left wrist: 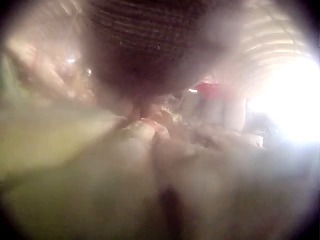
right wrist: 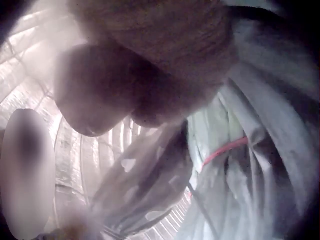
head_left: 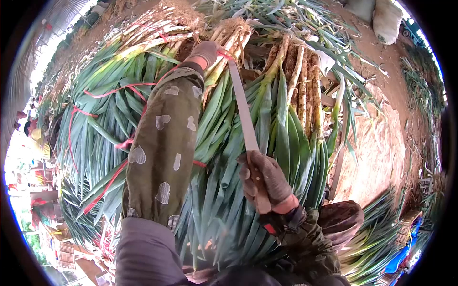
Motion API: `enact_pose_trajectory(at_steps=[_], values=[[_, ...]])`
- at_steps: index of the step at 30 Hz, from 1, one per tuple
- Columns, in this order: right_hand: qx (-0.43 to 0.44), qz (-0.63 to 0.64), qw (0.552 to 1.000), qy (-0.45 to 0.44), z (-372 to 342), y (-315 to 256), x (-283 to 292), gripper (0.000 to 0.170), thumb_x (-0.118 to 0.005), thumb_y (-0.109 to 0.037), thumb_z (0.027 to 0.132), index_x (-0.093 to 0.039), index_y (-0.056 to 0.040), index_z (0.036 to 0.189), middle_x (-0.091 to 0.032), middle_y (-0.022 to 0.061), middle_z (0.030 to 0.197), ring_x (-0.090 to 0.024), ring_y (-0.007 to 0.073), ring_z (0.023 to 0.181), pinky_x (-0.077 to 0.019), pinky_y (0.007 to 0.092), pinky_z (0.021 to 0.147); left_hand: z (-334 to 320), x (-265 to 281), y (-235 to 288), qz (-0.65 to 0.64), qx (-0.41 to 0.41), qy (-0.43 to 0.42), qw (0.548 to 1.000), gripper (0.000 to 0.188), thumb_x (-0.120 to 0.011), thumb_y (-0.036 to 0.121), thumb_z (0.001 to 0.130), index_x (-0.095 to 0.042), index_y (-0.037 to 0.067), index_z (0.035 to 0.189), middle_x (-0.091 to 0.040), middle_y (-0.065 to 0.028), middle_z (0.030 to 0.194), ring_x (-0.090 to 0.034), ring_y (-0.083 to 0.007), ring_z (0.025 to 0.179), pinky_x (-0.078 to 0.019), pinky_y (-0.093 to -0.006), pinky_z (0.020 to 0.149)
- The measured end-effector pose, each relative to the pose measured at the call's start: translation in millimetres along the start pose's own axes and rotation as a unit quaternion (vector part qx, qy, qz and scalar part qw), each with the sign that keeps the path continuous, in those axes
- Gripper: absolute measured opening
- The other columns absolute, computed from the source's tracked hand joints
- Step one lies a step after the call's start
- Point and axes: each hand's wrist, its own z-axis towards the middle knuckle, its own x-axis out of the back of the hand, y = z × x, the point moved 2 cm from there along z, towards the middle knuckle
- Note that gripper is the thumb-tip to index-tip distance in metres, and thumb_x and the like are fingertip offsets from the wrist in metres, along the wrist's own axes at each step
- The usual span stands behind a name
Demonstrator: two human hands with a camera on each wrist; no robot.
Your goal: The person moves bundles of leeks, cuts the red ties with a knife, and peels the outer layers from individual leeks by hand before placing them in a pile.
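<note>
A bundle of long green onions (head_left: 224,95) with white stalks lies under the left arm, a red tie around its upper part. At that tie is the gloved left hand (head_left: 205,51), its fingers curled at the stalks. The gloved right hand (head_left: 268,178) grips the wooden handle (head_left: 260,190) of a long flat blade (head_left: 242,107), whose far end reaches the tied stalks beside the left hand. In the right wrist view, the right hand (right wrist: 150,70) is dark and close, with a red band (right wrist: 225,149) around leaves. The left wrist view is blurred; the left hand (left wrist: 155,45) looms at the top.
More onions (head_left: 90,143) with red ties lie to the left. Loose onions (head_left: 303,86) lie right of the blade. A pale board (head_left: 372,152) stands further right, beside another onion pile (head_left: 372,238). A white sack (head_left: 387,21) sits at the top right.
</note>
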Motion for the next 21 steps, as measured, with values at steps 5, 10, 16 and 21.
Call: enact_pose_trajectory(at_steps=[5, 10, 16, 21], values=[[0.026, -0.087, 0.996, 0.018, 16, 5, -12, 0.032, -0.051, -0.037, 0.103, -0.06, -0.0058, 0.105, -0.058, -0.0011, 0.075, -0.052, 0.0105, 0.047, -0.0404, 0.0268, 0.04, 25, -25, -26, -0.032, 0.004, -0.001, 0.999, 0.026, -0.059, 0.021, 0.091, -0.072, 0.014, 0.112, -0.071, -0.0162, 0.104, -0.068, -0.0345, 0.099, -0.054, -0.0445, 0.085], [0.009, 0.025, 0.999, -0.039, 8, -3, 1, 0.035, -0.048, -0.04, 0.104, -0.057, -0.0054, 0.106, -0.057, -0.0005, 0.072, -0.053, 0.0117, 0.047, -0.0416, 0.027, 0.04, 5, 2, 2, 0.08, -0.006, 0.004, 0.997, 0.021, -0.059, 0.025, 0.094, -0.07, 0.009, 0.102, -0.071, -0.0177, 0.1, -0.068, -0.0366, 0.095, -0.0535, -0.0459, 0.081], [0.026, -0.099, 0.992, 0.073, 49, 5, 0, 0.031, -0.054, -0.034, 0.101, -0.059, -0.0039, 0.095, -0.056, 0.0005, 0.068, -0.05, 0.0118, 0.044, -0.0416, 0.0273, 0.039, -2, 5, 7, 0.064, -0.003, 0.027, 0.998, 0.028, -0.059, 0.034, 0.094, -0.066, 0.007, 0.096, -0.068, -0.02, 0.091, -0.066, -0.0394, 0.088, -0.0493, -0.0474, 0.075], [0.008, -0.072, 0.997, -0.014, 67, -17, -2, 0.036, -0.052, -0.041, 0.101, -0.06, -0.0065, 0.092, -0.055, -0.0047, 0.066, -0.05, 0.0105, 0.045, -0.0408, 0.0286, 0.042, 5, -1, 10, 0.05, 0.028, -0.003, 0.998, 0.035, -0.06, 0.044, 0.094, -0.07, 0.012, 0.103, -0.07, -0.0163, 0.095, -0.069, -0.0353, 0.088, -0.0526, -0.0471, 0.077]])
